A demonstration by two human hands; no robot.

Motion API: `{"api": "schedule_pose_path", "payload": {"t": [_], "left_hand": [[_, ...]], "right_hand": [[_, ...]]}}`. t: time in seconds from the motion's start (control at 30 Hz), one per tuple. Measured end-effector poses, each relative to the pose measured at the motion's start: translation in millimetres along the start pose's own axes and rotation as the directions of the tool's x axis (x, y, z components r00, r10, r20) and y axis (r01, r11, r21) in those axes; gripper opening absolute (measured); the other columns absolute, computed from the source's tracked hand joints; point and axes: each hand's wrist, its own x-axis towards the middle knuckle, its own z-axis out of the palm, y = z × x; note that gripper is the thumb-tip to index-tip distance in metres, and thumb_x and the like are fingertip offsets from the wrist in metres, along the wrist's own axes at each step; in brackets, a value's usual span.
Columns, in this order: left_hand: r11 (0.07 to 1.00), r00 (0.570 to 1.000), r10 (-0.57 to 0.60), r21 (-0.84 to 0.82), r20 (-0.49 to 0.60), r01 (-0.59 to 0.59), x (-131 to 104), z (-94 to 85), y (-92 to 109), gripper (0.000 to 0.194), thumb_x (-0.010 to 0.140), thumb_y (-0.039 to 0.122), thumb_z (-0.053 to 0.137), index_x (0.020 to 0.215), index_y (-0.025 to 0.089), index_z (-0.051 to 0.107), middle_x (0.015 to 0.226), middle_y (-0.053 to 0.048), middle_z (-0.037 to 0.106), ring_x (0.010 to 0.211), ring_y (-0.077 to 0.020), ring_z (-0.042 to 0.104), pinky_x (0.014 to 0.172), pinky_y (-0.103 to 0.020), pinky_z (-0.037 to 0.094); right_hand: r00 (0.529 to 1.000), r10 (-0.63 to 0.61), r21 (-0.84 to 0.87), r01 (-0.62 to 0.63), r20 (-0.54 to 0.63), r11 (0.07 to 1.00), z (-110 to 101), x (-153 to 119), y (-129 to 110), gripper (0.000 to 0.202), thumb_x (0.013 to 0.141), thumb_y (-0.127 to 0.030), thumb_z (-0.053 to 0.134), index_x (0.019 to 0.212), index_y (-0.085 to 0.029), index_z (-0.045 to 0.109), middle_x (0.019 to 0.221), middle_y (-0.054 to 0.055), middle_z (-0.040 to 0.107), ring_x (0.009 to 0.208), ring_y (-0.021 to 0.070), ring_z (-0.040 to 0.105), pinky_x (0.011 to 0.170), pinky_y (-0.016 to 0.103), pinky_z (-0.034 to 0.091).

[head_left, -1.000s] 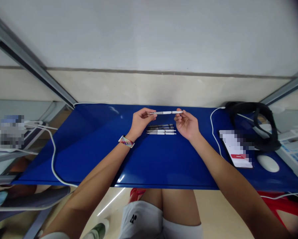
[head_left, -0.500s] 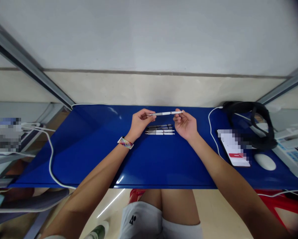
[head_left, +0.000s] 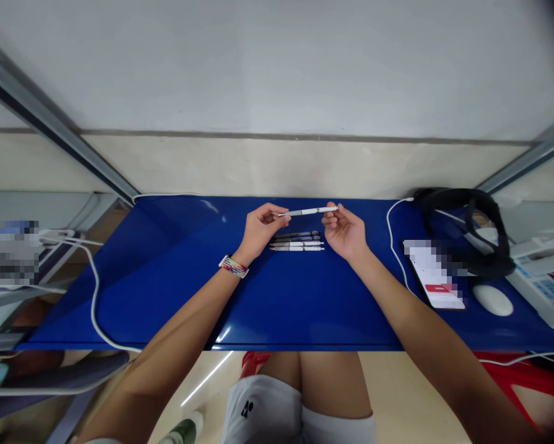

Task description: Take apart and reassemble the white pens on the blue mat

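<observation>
A: What's that pale sweep at the back?

B: The wall (head_left: 277, 68), grey above and cream below, running out of view at both sides.

A: And the worktop (head_left: 161, 259)?

B: Glossy blue, catching light along its near edge, with a slanting metal post (head_left: 105, 172) at its far left corner. Past that, a grey side table (head_left: 59, 203) is cut off, and what sits on it is too blurred to name.

A: There's a black strap loop (head_left: 501, 246) on the right.

B: I can't tell what it belongs to. The phone (head_left: 437, 271) beside it has a partly scrambled screen.

A: The hands?

B: The left hand (head_left: 261, 228) and right hand (head_left: 346, 229) face each other, fingers drawn narrow. A white mouse (head_left: 492, 300) lies near the phone.

A: Any pens?

B: A short row of pens (head_left: 300, 247) lies between the wrists; the darker ones blur together.

A: And the single one?

B: A white-and-grey pen (head_left: 305, 211), nearly level beyond the row, pinched at each end, fingertips partly covering both ends.
</observation>
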Motion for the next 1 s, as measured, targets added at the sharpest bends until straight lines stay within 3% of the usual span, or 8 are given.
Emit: {"api": "schedule_pose_path", "payload": {"t": [0.13, 0.67, 0.8, 1.0], "left_hand": [[1.0, 1.0, 0.004, -0.004, -0.008, -0.004, 1.4, -0.5, 1.0, 0.033, 0.079, 0.04, 0.099, 0.1, 0.019, 0.082, 0.082, -0.003, 0.081, 0.075, -0.0162, 0.077, 0.075, -0.032, 0.065], [1.0, 1.0, 0.013, 0.004, -0.012, -0.013, 2.2, -1.4, 1.0, 0.032, 0.08, 0.039, 0.098, 0.1, 0.02, 0.082, 0.084, -0.004, 0.081, 0.075, -0.0166, 0.077, 0.075, -0.033, 0.066], [1.0, 1.0, 0.014, -0.021, -0.007, -0.014, 1.3, -1.0, 1.6, 0.031, 0.079, 0.036, 0.099, 0.099, 0.02, 0.083, 0.082, -0.003, 0.081, 0.074, -0.0157, 0.077, 0.074, -0.032, 0.065], [1.0, 1.0, 0.014, -0.013, -0.012, -0.014, 1.3, -1.3, 0.6, 0.031, 0.08, 0.038, 0.098, 0.1, 0.02, 0.083, 0.083, -0.003, 0.081, 0.075, -0.016, 0.077, 0.074, -0.032, 0.065]], "right_hand": [[1.0, 0.003, -0.021, -0.003, 0.016, 1.0, -0.1, -0.3, -0.2, 0.009, 0.095, -0.024, 0.081, 0.101, -0.019, 0.077, 0.075, 0.0, 0.072, 0.064, 0.0087, 0.066, 0.057, 0.012, 0.06], [0.999, -0.002, -0.073, 0.005, 0.035, 0.997, -4.6, 1.0, -0.7, 0.016, 0.094, -0.029, 0.078, 0.106, -0.018, 0.081, 0.081, 0.002, 0.074, 0.068, 0.0096, 0.065, 0.062, 0.014, 0.062], [1.0, 0.003, -0.032, -0.002, 0.021, 1.0, -2.4, 0.9, -0.4, 0.009, 0.091, -0.022, 0.08, 0.099, -0.018, 0.081, 0.076, 0.0, 0.071, 0.064, 0.0071, 0.062, 0.059, 0.01, 0.059], [1.0, 0.019, 0.016, -0.019, -0.001, 1.0, 2.2, -1.6, 0.0, 0.013, 0.096, -0.024, 0.078, 0.105, -0.015, 0.08, 0.075, 0.001, 0.072, 0.064, 0.0069, 0.065, 0.06, 0.01, 0.061]]}}
